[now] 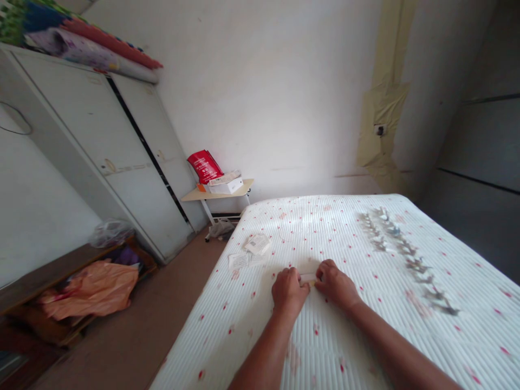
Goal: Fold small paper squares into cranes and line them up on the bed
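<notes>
A small piece of pale paper lies low over the bed between my two hands. My left hand is closed on its left end, fingers curled and thumb pressed in. At the right end, my right hand pinches the same paper. The fingers hide both ends, and its folds are too small to make out. Beyond my left hand is a small pile of printed paper squares. To the right, several small folded paper figures, shaped like birds, stand in two slanting rows, slightly blurred.
The bed has a white ribbed cover with red spots. Past its far left corner stands a small table with a red bag and a white box. A wardrobe and a low wooden bench are on the left.
</notes>
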Available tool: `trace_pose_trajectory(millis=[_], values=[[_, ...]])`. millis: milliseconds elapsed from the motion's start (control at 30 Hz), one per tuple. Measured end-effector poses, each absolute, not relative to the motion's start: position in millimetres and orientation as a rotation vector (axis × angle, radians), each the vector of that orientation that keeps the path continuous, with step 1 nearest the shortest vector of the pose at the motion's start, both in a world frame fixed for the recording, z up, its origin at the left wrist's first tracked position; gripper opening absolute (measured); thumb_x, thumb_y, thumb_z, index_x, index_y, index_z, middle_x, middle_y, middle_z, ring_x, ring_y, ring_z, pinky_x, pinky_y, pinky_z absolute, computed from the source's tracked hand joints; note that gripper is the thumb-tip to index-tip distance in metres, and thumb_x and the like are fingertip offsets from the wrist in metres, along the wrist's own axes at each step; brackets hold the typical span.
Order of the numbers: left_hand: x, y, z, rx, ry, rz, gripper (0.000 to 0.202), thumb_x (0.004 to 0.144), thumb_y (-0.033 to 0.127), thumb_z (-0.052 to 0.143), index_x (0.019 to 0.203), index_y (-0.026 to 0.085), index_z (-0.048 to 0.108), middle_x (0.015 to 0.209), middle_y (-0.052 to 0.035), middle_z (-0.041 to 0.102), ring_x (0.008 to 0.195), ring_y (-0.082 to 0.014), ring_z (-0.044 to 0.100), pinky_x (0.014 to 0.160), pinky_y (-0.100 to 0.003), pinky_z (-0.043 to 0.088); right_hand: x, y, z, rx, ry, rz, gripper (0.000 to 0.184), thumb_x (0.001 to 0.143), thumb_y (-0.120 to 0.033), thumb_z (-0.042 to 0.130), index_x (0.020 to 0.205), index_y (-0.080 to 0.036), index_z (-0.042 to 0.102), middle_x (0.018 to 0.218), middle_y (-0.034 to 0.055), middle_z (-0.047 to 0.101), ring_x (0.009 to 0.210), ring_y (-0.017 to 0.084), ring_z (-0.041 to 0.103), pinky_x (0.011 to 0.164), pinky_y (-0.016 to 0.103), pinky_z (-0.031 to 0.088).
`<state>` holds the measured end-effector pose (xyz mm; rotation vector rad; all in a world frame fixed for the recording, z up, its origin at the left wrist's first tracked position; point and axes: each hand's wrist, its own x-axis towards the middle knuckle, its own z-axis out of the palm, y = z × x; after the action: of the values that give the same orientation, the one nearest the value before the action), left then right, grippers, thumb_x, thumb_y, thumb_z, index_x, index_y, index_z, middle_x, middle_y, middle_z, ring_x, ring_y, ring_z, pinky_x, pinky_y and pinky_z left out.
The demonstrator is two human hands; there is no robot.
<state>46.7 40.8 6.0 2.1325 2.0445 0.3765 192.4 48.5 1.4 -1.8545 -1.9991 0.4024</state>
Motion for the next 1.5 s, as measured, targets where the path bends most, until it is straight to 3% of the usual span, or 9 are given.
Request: trace_pose_trajectory(millis=[500, 767, 1000, 1133, 1333, 1500], values=[[36.3, 40.6, 1.4, 2.154, 1.919, 0.455, 0.011, 0.076, 0.024, 0.053, 0.087, 0.021, 0.056, 0.090, -0.0002, 0.060, 0.087, -0.0136, 0.054, 0.073, -0.022, 0.038, 200.1, 55.2, 1.7, -1.741, -1.962, 0.490, 0.011, 0.074, -0.009, 0.051, 0.068, -0.015, 0.058, 0.091, 0.0063, 0.057, 0.078, 0.013, 0.057, 0.066, 0.021, 0.038], [28.3, 44.4, -4.0, 2.147, 1.860, 0.471, 0.020, 0.075, 0.009, 0.048, 0.089, 0.021, 0.056, 0.096, -0.0003, 0.061, 0.090, -0.0111, 0.054, 0.077, -0.020, 0.037, 203.7, 56.8, -5.0, -1.704, -1.966, 0.479, 0.020, 0.063, 0.000, 0.044, 0.066, -0.016, 0.056, 0.088, 0.0050, 0.057, 0.075, 0.013, 0.057, 0.067, 0.021, 0.039], [37.5, 40.8, -3.4, 2.142, 1.950, 0.495, 0.015, 0.079, 0.019, 0.049, 0.091, 0.022, 0.056, 0.094, -0.0007, 0.060, 0.091, -0.0136, 0.054, 0.077, -0.023, 0.038, 214.2, 54.9, -15.2, -1.428, -1.735, 0.388, 0.030, 0.062, -0.005, 0.040, 0.083, -0.019, 0.056, 0.091, 0.0050, 0.057, 0.079, 0.014, 0.057, 0.071, 0.024, 0.043], [44.1, 42.3, -3.1, 2.175, 1.957, 0.480, 0.013, 0.080, 0.019, 0.047, 0.090, 0.022, 0.055, 0.095, -0.0012, 0.059, 0.094, -0.0146, 0.053, 0.079, -0.025, 0.038, 206.2, 51.6, -7.6, -1.227, -1.721, 0.346, 0.021, 0.070, -0.013, 0.039, 0.081, -0.019, 0.056, 0.085, 0.0039, 0.058, 0.079, 0.016, 0.056, 0.072, 0.026, 0.043], [41.1, 47.0, 7.5, 2.227, 1.907, 0.454, 0.011, 0.077, 0.025, 0.053, 0.085, 0.022, 0.059, 0.094, -0.0019, 0.060, 0.094, -0.0172, 0.052, 0.079, -0.027, 0.036, 191.2, 52.6, -7.3, -1.545, -1.960, 0.504, 0.019, 0.069, -0.008, 0.041, 0.070, -0.019, 0.058, 0.076, 0.0014, 0.059, 0.071, 0.013, 0.055, 0.065, 0.021, 0.038], [33.9, 48.9, 16.1, 2.182, 1.888, 0.460, 0.014, 0.073, 0.028, 0.057, 0.085, 0.026, 0.063, 0.097, -0.0005, 0.059, 0.101, -0.0188, 0.049, 0.084, -0.031, 0.032, 190.2, 55.8, -6.4, -1.669, -1.959, 0.565, 0.017, 0.070, -0.007, 0.044, 0.072, -0.018, 0.057, 0.079, 0.0008, 0.058, 0.070, 0.011, 0.053, 0.064, 0.019, 0.034]])
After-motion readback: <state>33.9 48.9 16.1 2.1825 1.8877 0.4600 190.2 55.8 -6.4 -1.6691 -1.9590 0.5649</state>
